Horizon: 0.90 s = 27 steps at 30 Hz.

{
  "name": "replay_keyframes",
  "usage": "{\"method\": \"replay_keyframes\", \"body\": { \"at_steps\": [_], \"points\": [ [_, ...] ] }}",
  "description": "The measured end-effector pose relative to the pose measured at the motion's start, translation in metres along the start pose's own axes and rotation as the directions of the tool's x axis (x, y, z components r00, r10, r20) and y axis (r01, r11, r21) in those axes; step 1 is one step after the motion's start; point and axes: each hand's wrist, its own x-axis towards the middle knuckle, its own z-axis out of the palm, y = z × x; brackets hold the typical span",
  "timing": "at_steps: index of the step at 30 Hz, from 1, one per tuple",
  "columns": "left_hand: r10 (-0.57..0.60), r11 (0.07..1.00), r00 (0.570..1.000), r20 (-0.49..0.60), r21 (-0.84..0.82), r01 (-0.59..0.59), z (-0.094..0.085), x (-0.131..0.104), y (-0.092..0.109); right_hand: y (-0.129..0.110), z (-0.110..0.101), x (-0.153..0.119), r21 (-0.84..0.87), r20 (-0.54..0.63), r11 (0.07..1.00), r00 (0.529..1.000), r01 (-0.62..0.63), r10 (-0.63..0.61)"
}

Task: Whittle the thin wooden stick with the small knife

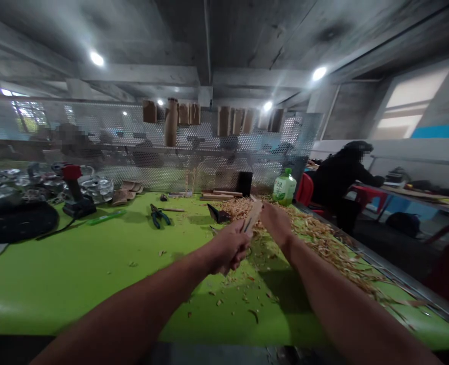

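My left hand (231, 248) is wrapped round the lower end of a pale strip of wood (253, 215), which slants up and away from me. A dark line runs along the strip just above the fingers. Beside the strip's far end is my right hand (276, 221), its fingers curled in. Whether it grips the wood or some small tool is hidden. Wood shavings (239, 207) are heaped behind the hands, and loose chips lie on the green tabletop (133, 284) below them. A dark wedge-shaped object (218, 214) lies left of the strip.
Pliers (159, 216), a red and black cordless drill (74, 190) and a green strip-like object (106, 217) are on the left. A green bottle (284, 187) stands at the back right. More shavings (334, 248) line the right edge. Behind is a perforated metal screen (156, 167); a person sits at right.
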Motion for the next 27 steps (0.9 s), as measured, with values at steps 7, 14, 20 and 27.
{"method": "replay_keyframes", "body": {
  "at_steps": [7, 14, 20, 27],
  "points": [
    [0.000, 0.998, 0.994, -0.112, -0.070, -0.008, -0.020, 0.013, -0.005, -0.004, 0.005, 0.000, 0.068, -0.103, 0.998, 0.994, -0.011, 0.018],
    [0.014, 0.998, 0.991, -0.131, -0.066, -0.023, -0.025, 0.015, -0.004, -0.042, -0.001, -0.025, -0.004, -0.033, 0.969, 0.968, 0.248, -0.248],
    [0.004, 1.000, 0.982, -0.191, 0.000, -0.004, -0.019, 0.010, 0.000, -0.041, -0.004, -0.025, -0.046, 0.004, 0.957, 0.958, 0.286, -0.286],
    [-0.016, 1.000, 0.987, -0.161, 0.001, 0.017, -0.017, 0.008, 0.006, -0.041, -0.002, -0.023, -0.038, -0.050, 0.956, 0.954, 0.292, -0.294]
  ]
}}
